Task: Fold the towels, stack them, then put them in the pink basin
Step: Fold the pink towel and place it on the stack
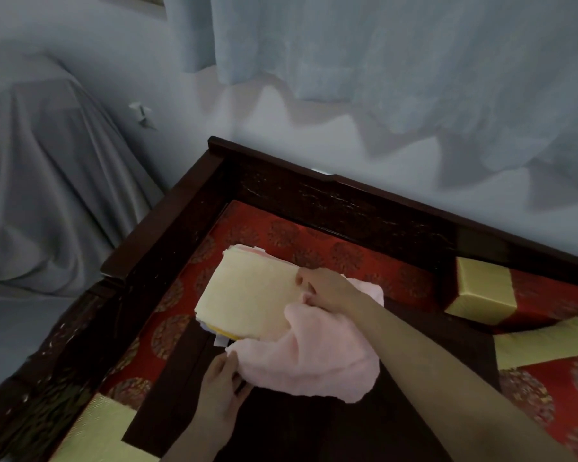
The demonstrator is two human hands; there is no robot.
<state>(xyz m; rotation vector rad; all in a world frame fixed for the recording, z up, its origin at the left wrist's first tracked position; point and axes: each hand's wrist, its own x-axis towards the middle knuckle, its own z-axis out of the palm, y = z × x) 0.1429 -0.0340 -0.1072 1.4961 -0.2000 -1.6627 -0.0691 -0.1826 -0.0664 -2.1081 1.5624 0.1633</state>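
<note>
A folded pale yellow towel (pixel 247 300) tops a small stack lying on the red patterned cushion (pixel 314 241). White and pink layers show at the stack's edges. An unfolded pink towel (pixel 309 358) lies crumpled against the stack's near right side. My left hand (pixel 222 378) pinches the pink towel's near left corner. My right hand (pixel 327 290) grips the same pink towel at its far edge, beside the yellow towel. No pink basin is in view.
A dark carved wooden frame (pixel 187 208) borders the cushion on the left and back. A dark low table top (pixel 314 428) lies under my arms. A red and gold bolster (pixel 481 290) sits at the right. A grey draped shape (pixel 47 181) stands at left.
</note>
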